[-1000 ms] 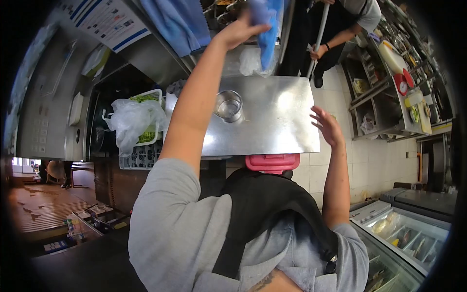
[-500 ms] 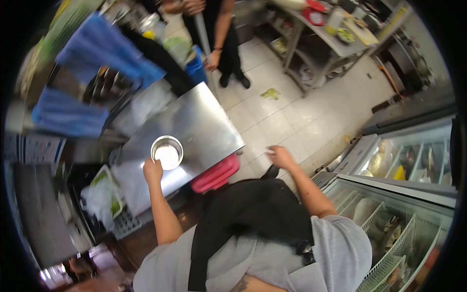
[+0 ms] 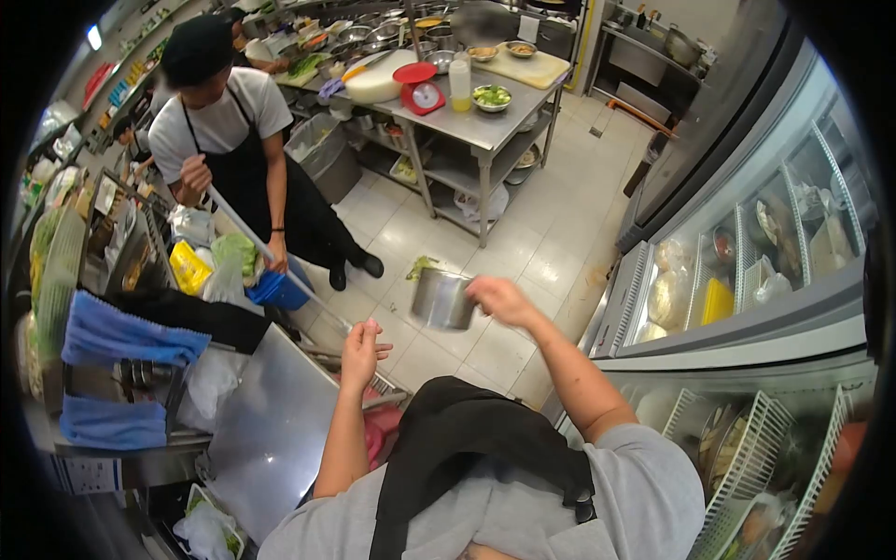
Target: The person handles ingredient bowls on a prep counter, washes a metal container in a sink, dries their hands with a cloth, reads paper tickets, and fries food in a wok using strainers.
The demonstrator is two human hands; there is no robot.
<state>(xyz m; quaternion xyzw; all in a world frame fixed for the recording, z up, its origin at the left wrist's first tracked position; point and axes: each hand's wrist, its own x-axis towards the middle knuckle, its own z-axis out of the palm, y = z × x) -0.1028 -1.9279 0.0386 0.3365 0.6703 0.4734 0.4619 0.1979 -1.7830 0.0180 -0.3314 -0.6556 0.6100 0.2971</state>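
Two blue towels hang well left of left hand's fingers. Co-worker, nearer those fingers, grips long pole; pole slants down toward them. Steel tabletop lies below and left of same fingers. Left hand raised, fingers slightly spread. Steel pot held in air, just left of right hand's fingers; these pinch its side or handle, cannot tell which. Wire baskets lie right of and below right fingers.
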